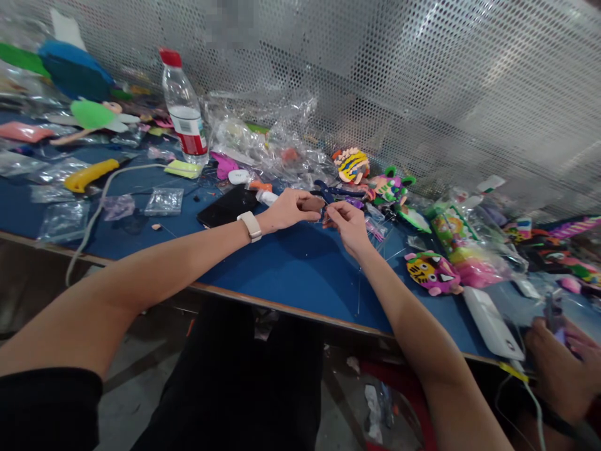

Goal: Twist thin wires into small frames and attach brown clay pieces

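Above the blue tabletop [291, 275], my left hand [288, 210] is closed round a small brown lump [312, 204] that looks like modelling clay. Close beside it, my right hand [347, 222] pinches at the lump's right side; what sits between its fingertips is too small to make out. Just behind both hands lie dark blue-handled pliers [335, 190]. A black phone-like slab [230, 205] rests left of my left hand. Behind my right hand are a yellow-striped clay figure [352, 165] and a green and pink one [389, 186].
A water bottle [188, 122] with a red cap stands back left, near a yellow-handled knife [91, 175]. A pink and yellow clay face [432, 273] and a white power bank [491, 322] lie right. Another person's hands [563, 363] are at the right edge. Perforated metal [375, 75] closes the back.
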The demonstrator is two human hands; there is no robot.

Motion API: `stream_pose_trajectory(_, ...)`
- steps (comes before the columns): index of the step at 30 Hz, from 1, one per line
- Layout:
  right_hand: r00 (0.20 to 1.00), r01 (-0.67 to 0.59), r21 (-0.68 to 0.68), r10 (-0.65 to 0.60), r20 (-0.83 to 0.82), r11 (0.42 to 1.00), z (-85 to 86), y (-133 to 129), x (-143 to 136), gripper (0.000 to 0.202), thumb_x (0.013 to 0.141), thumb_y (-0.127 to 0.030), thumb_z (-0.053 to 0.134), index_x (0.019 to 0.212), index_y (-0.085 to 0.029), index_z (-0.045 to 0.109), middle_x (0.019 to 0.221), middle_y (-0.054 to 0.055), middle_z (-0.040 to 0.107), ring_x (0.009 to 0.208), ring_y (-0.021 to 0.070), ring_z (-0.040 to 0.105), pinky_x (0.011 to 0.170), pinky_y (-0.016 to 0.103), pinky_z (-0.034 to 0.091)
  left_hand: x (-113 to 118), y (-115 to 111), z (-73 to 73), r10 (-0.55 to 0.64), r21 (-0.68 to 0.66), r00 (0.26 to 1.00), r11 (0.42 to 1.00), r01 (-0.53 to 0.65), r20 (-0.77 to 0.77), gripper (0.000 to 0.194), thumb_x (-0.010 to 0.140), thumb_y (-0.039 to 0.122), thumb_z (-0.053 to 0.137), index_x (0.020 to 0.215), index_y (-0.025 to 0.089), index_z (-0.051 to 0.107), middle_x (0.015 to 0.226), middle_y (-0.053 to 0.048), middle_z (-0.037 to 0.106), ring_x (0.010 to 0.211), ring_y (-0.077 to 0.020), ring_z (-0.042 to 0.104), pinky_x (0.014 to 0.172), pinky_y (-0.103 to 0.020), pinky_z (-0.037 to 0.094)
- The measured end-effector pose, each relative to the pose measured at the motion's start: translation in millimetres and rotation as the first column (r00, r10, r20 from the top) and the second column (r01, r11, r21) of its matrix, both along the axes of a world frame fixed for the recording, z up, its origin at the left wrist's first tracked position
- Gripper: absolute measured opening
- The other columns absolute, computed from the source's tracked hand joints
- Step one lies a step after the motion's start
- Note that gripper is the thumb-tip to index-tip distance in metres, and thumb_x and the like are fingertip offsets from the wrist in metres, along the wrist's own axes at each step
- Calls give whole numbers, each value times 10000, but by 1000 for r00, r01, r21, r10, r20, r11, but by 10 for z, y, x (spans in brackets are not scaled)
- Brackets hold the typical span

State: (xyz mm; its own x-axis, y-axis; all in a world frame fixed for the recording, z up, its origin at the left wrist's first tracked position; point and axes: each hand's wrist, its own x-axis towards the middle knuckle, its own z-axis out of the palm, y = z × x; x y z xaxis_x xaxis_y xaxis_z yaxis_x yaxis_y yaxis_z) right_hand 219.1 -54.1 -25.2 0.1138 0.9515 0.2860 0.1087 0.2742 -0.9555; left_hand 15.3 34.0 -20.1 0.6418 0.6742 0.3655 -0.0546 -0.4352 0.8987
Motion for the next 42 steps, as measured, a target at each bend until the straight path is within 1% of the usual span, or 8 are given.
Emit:
stream_pose_trajectory(4, 999, 15, 7, -15, -37, 1000, -17, 13, 12, 531, 751, -709, 973, 904, -247, 762, 756, -11, 718, 661, 164, 696, 670, 331, 671, 1, -9, -9, 15, 30, 1000, 999, -14, -16, 316, 821, 369, 924, 810, 165, 684, 709, -10, 631, 707, -145, 585, 663, -302, 526)
stream_pose_trajectory(13, 1000, 20, -2, -20, -18, 1000, -31, 20, 23, 511, 788, -703, 943, 918, -250, 746, 777, -2, 732, 680, 173, 713, 681, 341, 680, 13, 34, -56, -32, 60, 999, 998, 32, -3, 452, 838, 405, 932, 1164, 131, 780, 981, -102, 803, 874, -215, 736, 783, -371, 622)
stream_pose_trajectory(18, 997, 39, -12, -40, -71, 999, 33, 12, 44, 491, 759, -657, 967, 901, -247, 738, 749, -19, 701, 642, 158, 695, 618, 307, 656, 34, -9, -59, 62, 152, 998, 986, -61, 1, 407, 1092, 537, 630, 1207, 162, 739, 1083, -130, 815, 915, -225, 767, 833, -382, 635)
stream_pose_trajectory(24, 995, -93, -275, 102, 17, 957, 81, -57, 25, 485, 737, -651, 956, 806, -229, 727, 657, 0, 692, 485, 162, 632, 445, 307, 550, -29, 53, -46, 170, 190, 985, 967, -170, 14, 293, 1151, 342, 462, 1300, 183, 659, 1171, -135, 811, 1030, -217, 780, 927, -376, 637)
stream_pose_trajectory(27, 975, -98, -320, 156, 161, 942, 56, -78, 16, 507, 795, -706, 894, 768, -227, 732, 589, 11, 677, 402, 166, 571, 401, 322, 481, -84, 80, -5, 230, 350, 970, 917, -191, -74, 267, 1084, 205, 505, 1297, 181, 664, 1190, -132, 794, 1085, -231, 756, 975, -399, 624)
stream_pose_trajectory(31, 872, -25, -189, 114, 476, 982, 58, -97, 37, 559, 917, -763, 750, 727, -239, 710, 574, 25, 693, 410, 179, 570, 497, 378, 519, -139, 82, 35, 419, 650, 867, 743, -156, -271, 282, 1043, 165, 539, 1279, 175, 695, 1323, -159, 733, 1276, -330, 667, 1121, -527, 543)
stream_pose_trajectory(34, 788, 7, -64, 34, 615, 998, 79, -104, 58, 558, 986, -736, 673, 712, -250, 699, 587, 29, 708, 499, 210, 634, 628, 426, 577, -167, 78, 28, 556, 749, 750, 651, -126, -357, 359, 1012, 204, 614, 1362, 157, 677, 1411, -194, 680, 1341, -392, 606, 1149, -574, 501)
stream_pose_trajectory(42, 747, 66, 96, -113, 656, 993, 51, -54, 83, 399, 999, -576, 665, 782, -249, 736, 753, 53, 789, 715, 263, 740, 763, 441, 607, -205, 110, -5, 640, 763, 609, 641, -86, -469, 381, 1035, 151, 537, 1394, 104, 659, 1413, -239, 642, 1306, -408, 618, 1084, -548, 512)
